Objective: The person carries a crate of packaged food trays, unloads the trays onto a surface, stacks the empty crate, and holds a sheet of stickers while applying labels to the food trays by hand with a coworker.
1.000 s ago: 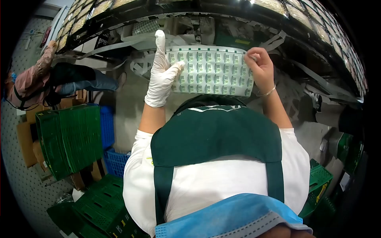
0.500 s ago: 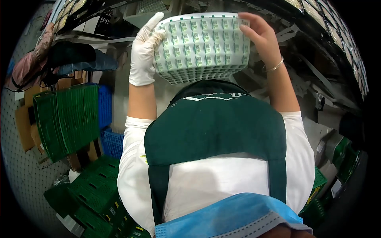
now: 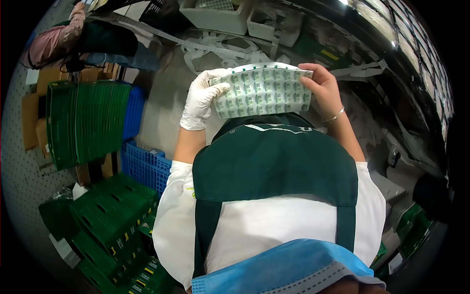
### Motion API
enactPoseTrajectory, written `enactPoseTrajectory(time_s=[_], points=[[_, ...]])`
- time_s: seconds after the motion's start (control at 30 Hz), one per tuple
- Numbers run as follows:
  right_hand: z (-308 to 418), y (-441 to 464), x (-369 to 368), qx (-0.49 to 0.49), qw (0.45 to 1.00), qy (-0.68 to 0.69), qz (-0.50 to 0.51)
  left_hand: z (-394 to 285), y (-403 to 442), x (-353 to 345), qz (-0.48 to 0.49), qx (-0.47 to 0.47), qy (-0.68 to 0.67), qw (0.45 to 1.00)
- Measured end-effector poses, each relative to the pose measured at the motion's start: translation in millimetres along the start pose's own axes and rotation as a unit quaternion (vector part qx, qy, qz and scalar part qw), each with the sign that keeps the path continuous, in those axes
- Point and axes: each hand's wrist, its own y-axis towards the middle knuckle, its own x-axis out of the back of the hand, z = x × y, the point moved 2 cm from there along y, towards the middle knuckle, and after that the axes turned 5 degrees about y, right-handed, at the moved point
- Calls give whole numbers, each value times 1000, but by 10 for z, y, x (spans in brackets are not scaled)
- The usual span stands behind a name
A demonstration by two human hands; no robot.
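Between my two hands hangs a sheet of labels [image 3: 264,93], white with rows of small green-and-white printed stickers. It sits in front of the green apron [image 3: 274,161], and its upper edge bows away from me. My left hand [image 3: 199,104], in a white glove, pinches the sheet's left edge between thumb and fingers. On the opposite side my bare right hand [image 3: 325,92], with a bracelet at the wrist, grips the upper right corner, thumb on the printed face. The fingers behind the sheet are partly hidden.
Green folded crates [image 3: 100,122] stand upright at left beside blue crates [image 3: 147,164]. More green crates [image 3: 112,210] are stacked at lower left. White tubs [image 3: 220,17] and loose strips [image 3: 218,46] lie beyond my hands. Another person's pink sleeve [image 3: 51,44] shows at upper left.
Both hands and the label sheet have come lower in view, closer to the apron. The sheet's curved lower part no longer shows. The view has shifted, revealing more tubs and strips beyond.
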Motion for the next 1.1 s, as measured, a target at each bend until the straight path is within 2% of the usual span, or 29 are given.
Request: enactPoseTrajectory(time_s=[0.17,0.23,0.3,0.4,0.57,0.63,0.7,0.8,0.97,1.1], points=[[72,59,-56,64,997,-29,-10,-75,-5,40,4,1,-10,1000],[75,134,-94,71,997,-43,-6,-162,60,35,40,-37,-55,997],[80,116,-75,80,995,-57,-2,-138,54,36,42,-19,-77,996],[85,122,-94,55,994,-92,-8,-92,47,104,24,17,-47,998],[106,103,-132,54,997,-50,-7,-268,-57,34,21,-35,-12,999],[98,117,-124,47,998,-44,-13,-319,-75,21,42,-56,46,996],[123,131,-126,52,997,-52,-11,-341,-47,10,11,-33,80,996],[150,128,-147,50,997,-50,-19,-388,-19,0,-4,-108,111,988],[262,129,-143,70,997,-26,-34,-497,-9,21,16,-55,124,991],[267,133,-145,39,997,-51,-43,-458,34,53,-5,-80,6,997]])
